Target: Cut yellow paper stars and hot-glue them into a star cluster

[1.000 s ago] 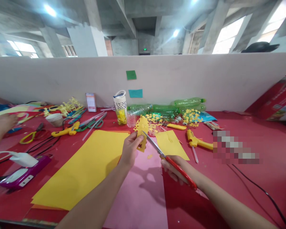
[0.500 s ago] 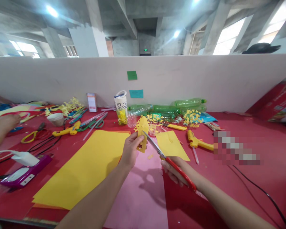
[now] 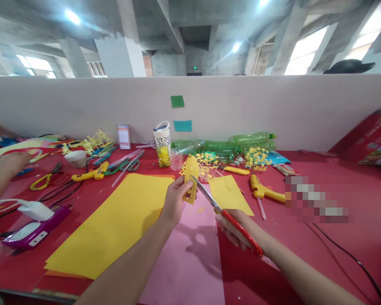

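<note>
My left hand (image 3: 174, 199) pinches a narrow strip of yellow paper (image 3: 191, 173), which has a star-shaped hole near its lower end. Red-handled scissors (image 3: 230, 220) are gripped in my right hand (image 3: 236, 226), and their blade tips meet the strip's right edge just above my left thumb. Below both hands lies a sheet of pink paper (image 3: 190, 262) with a small yellow scrap (image 3: 200, 209) on it. Behind the strip are many small yellow paper stars (image 3: 206, 160). A smaller yellow sheet (image 3: 228, 195) lies just beyond my right hand.
Large yellow sheets (image 3: 114, 224) cover the table to the left. A yellow glue gun (image 3: 268, 192) is at right, another glue gun (image 3: 92, 173) at left. Green bottles (image 3: 222, 148) line the partition (image 3: 241, 106). Another person's hand (image 3: 11, 165) reaches in beside a purple power strip (image 3: 34, 231).
The view has shifted very slightly. Both hands, the paper strip and the scissors keep almost the same position to one another.
</note>
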### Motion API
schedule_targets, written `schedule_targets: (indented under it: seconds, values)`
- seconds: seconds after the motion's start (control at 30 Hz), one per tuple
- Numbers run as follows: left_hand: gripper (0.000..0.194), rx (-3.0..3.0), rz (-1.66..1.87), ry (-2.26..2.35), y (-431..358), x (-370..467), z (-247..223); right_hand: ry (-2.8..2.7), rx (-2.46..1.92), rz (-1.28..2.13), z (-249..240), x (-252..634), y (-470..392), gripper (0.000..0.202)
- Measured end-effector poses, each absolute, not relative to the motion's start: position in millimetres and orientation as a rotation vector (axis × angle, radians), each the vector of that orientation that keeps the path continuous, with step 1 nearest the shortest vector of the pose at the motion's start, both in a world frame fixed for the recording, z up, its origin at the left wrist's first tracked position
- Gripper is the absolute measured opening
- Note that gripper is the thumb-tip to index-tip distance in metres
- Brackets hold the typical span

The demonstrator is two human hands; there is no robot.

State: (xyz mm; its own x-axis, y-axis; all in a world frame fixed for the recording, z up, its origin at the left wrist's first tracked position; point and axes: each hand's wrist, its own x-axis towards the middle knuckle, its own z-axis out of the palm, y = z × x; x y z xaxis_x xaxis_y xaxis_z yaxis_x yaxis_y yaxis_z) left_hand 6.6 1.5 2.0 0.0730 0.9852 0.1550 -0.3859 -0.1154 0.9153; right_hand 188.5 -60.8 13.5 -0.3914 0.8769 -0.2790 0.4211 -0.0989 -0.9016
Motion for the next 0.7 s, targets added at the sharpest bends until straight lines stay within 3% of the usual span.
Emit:
schedule_targets:
  seconds: [0.7]
  values:
    - [0.016, 1.128, 1.459, 0.831, 9.3, -4.0, 5.0, -1.792, -1.423, 1.524, 6.8, 192.8, -54.5, 0.045]
